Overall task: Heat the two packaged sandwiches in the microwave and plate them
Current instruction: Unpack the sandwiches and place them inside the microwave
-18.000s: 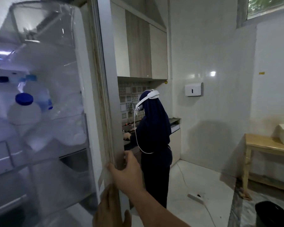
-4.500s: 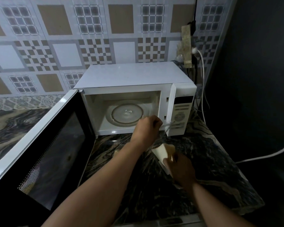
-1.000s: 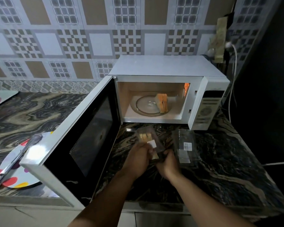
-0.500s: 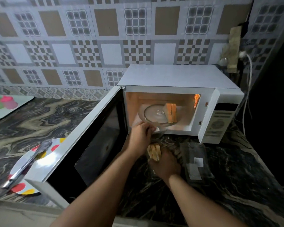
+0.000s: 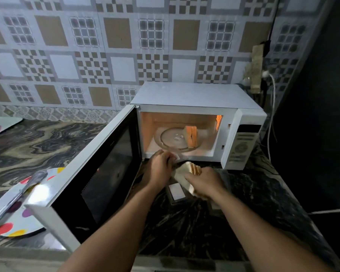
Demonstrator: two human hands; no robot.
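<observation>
The white microwave (image 5: 190, 95) stands lit with its door (image 5: 98, 171) swung open to the left. One unwrapped sandwich (image 5: 191, 136) stands on edge on the glass turntable (image 5: 171, 140). Just in front of the opening, my right hand (image 5: 204, 183) grips the second sandwich (image 5: 185, 173). My left hand (image 5: 159, 167) pinches the clear plastic wrapper (image 5: 175, 157) beside that sandwich. An empty clear package with a white label (image 5: 176, 191) lies on the counter under my hands.
A spotted plate (image 5: 12, 213) with metal tongs (image 5: 14, 199) across it sits left of the open door on the marbled counter (image 5: 263, 203). A white tray (image 5: 6, 122) with a pink cup is at far left. Cables and a socket (image 5: 257, 75) hang right of the microwave.
My right hand has lifted the second sandwich a little out of its wrapper, which my left hand pulls away. The view has shifted left and closer.
</observation>
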